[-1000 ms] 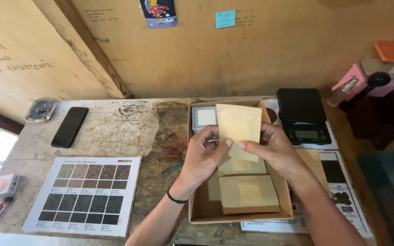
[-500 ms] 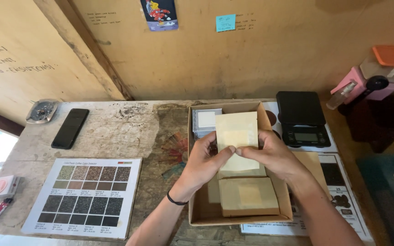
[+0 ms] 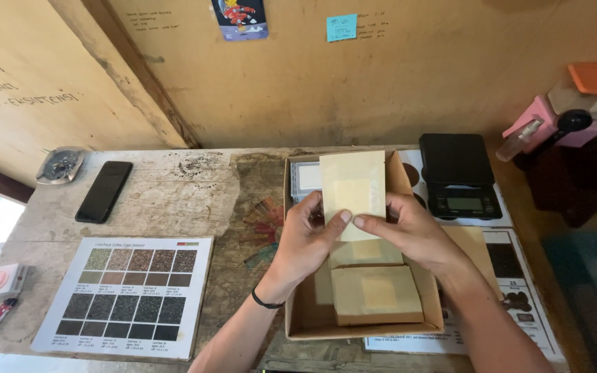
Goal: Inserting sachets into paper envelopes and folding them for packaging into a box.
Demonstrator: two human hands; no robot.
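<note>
At a worn wooden table (image 3: 174, 200), a black phone (image 3: 103, 191) lies at the far left above a printed chart of dark sample squares (image 3: 129, 295). My left hand (image 3: 305, 238) is closed on the lower left edge of a tan paper pouch (image 3: 352, 190), thumb on its front and fingers curled behind. My right hand (image 3: 409, 235) pinches the lower right edge the same way, thumb tip nearly meeting the left thumb. I hold the pouch upright above an open cardboard box (image 3: 298, 324), its long axis running away from me toward the wall, flat face turned to me. More tan pouches (image 3: 376, 295) lie flat inside the box below. A black digital scale (image 3: 459, 176) sits just beside the box at right.
</note>
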